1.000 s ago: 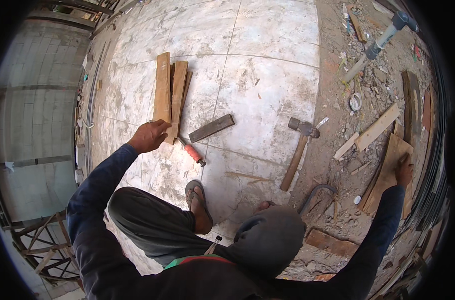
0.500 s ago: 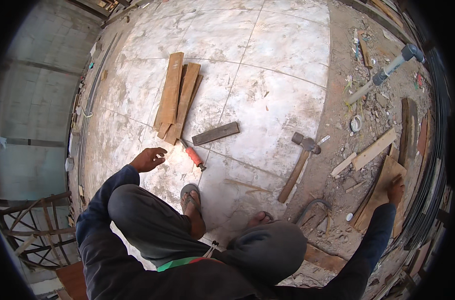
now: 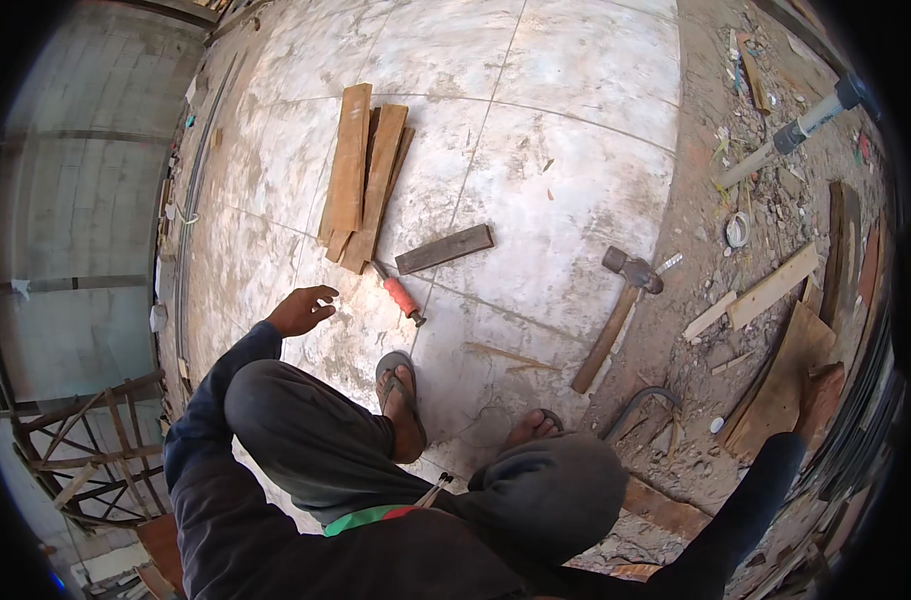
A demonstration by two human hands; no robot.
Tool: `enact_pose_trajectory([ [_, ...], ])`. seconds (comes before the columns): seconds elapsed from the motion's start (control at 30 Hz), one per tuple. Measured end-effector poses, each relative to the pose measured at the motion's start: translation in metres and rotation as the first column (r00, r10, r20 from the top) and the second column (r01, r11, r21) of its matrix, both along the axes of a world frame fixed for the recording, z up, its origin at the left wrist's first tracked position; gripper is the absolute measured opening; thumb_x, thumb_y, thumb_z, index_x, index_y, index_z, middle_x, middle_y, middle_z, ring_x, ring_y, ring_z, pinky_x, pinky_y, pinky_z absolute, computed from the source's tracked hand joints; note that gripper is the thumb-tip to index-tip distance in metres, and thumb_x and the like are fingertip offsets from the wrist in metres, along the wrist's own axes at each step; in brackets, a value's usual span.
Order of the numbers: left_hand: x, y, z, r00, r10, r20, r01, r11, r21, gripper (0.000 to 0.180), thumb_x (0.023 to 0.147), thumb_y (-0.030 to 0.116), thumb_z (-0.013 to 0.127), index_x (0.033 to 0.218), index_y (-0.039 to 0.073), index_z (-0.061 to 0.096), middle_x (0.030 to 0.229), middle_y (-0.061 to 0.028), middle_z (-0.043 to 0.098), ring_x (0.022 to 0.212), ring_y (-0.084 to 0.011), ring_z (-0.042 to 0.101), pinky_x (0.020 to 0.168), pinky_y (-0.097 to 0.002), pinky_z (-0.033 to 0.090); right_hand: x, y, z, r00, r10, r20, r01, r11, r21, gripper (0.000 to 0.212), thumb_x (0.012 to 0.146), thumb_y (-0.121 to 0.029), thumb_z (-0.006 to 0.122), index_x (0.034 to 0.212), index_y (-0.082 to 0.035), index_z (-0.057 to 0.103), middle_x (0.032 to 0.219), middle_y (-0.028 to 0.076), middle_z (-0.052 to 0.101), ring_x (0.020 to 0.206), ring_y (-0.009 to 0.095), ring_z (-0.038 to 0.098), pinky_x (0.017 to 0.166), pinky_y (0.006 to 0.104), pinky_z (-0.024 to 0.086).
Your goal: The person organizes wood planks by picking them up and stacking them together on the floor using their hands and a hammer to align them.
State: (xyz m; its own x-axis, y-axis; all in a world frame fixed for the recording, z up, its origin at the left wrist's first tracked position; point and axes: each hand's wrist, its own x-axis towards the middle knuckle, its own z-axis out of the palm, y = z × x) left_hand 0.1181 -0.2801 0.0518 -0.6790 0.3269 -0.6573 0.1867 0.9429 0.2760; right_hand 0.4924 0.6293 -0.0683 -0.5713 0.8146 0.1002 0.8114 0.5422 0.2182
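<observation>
My left hand [image 3: 305,311] hovers over the pale floor with its thumb and fingers apart, holding nothing. Just to its right lies a red-handled tool [image 3: 400,295], its thin metal shaft reaching toward a stack of brown wooden planks [image 3: 351,165]. A short dark wood block [image 3: 444,249] lies beside the stack. Off to the far right, my right hand [image 3: 821,398] is closed on the edge of a wide wooden board [image 3: 783,385] that lies on the rubble; its fingertips are partly hidden. A hammer [image 3: 615,320] with a wooden handle rests between my feet and the rubble.
Pale wood offcuts [image 3: 773,287], a roll of tape [image 3: 737,230] and a grey pipe [image 3: 790,137] lie or stand on the right-hand rubble. Long dark rods [image 3: 872,410] run along the right rim. A sheet-panel wall [image 3: 75,210] stands at left.
My right hand has shifted toward me and outward along the wide board to its edge. My left hand stays open in nearly the same place. The whole view has turned slightly.
</observation>
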Motion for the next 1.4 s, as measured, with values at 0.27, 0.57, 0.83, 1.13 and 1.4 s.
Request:
enact_pose_trajectory([
  [0.27,-0.011,0.101,-0.017,0.973,-0.230,-0.007,0.220,0.921,0.321,0.033,0.098,0.018,0.056,0.126,0.001,0.058,0.111,-0.0183,0.069,0.100,-0.0299,0.069,0.085,-0.0381,0.055,-0.026,-0.249,0.149,0.616,0.418,-0.668,-0.182,0.900,0.395,0.072,0.068,-0.021,0.089,0.127,-0.001,0.053,0.118,0.017,0.063,0.109,0.032,0.063,0.099,0.0435,0.051],
  [0.57,0.022,0.267,0.021,0.711,-0.172,0.682,-0.503,0.553,0.664,0.094,0.096,0.073,0.029,0.155,0.001,0.015,0.142,-0.0162,0.046,0.115,-0.0267,0.056,0.094,-0.0443,0.050,-0.177,-0.469,0.123,-0.157,0.482,-0.862,-0.834,0.403,0.377,0.071,0.070,-0.017,0.090,0.112,-0.017,0.033,0.122,0.014,0.042,0.126,0.043,0.050,0.106,0.0563,0.048],
  [0.83,-0.004,0.217,-0.006,0.938,0.290,0.189,-0.330,0.587,0.740,0.087,0.069,0.023,0.086,0.134,-0.004,0.035,0.119,-0.0209,0.058,0.107,-0.0281,0.062,0.094,-0.0393,0.050,-0.172,-0.583,0.049,-0.146,0.558,-0.816,-0.989,-0.079,0.123,0.059,0.075,-0.021,0.081,0.125,-0.018,0.049,0.143,0.023,0.043,0.131,0.044,0.047,0.102,0.0462,0.050],
  [1.13,-0.063,0.102,-0.074,0.763,0.465,-0.449,-0.211,0.836,0.507,0.087,0.065,0.031,0.085,0.128,-0.008,0.040,0.119,-0.0295,0.055,0.114,-0.0423,0.055,0.099,-0.0444,0.045,-0.107,-0.568,-0.013,0.507,0.388,-0.770,-0.843,0.410,-0.349,0.055,0.078,-0.017,0.076,0.126,-0.002,0.053,0.137,0.025,0.047,0.129,0.043,0.046,0.107,0.0479,0.041],
  [1.4,-0.163,0.071,-0.071,0.480,0.511,-0.713,-0.275,0.859,0.431,0.113,0.074,0.061,0.076,0.147,-0.008,0.024,0.145,-0.0334,0.031,0.128,-0.0501,0.044,0.104,-0.0535,0.042,-0.052,-0.574,-0.035,0.599,0.330,-0.729,-0.772,0.477,-0.419,0.049,0.076,-0.011,0.076,0.120,-0.001,0.057,0.132,0.024,0.052,0.126,0.043,0.049,0.106,0.0473,0.042],
])
